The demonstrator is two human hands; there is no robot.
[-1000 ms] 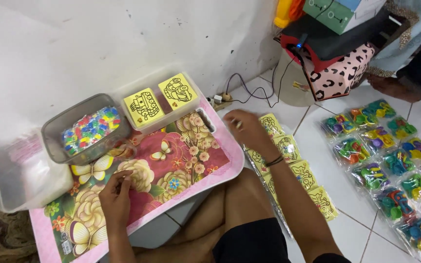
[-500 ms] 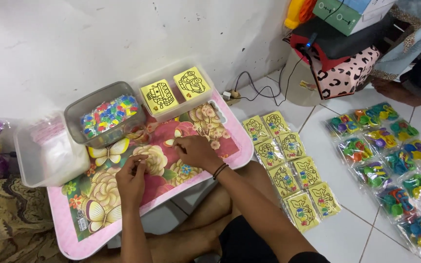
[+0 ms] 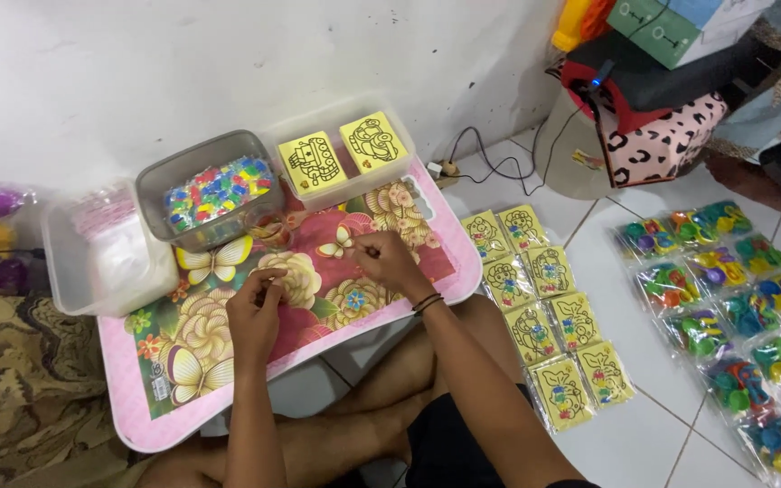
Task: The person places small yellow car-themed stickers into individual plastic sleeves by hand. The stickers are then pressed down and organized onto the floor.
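Clear thin plastic bag, barely visible, pinched between left hand (image 3: 257,305) and right hand (image 3: 389,258) over the floral bench (image 3: 228,352). Both grips closed on it. Judged light, limp, slippery; best held at edges. Bead tub (image 3: 210,190) at 11 o'clock.

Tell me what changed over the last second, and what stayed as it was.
The right hand came back from the floor packets at the table's right edge to the middle of the floral table, now close to the left hand. Whether either hand holds anything is too small to tell. The left hand stayed over the table; the bead tub, the yellow cards and the toy bags kept their places.
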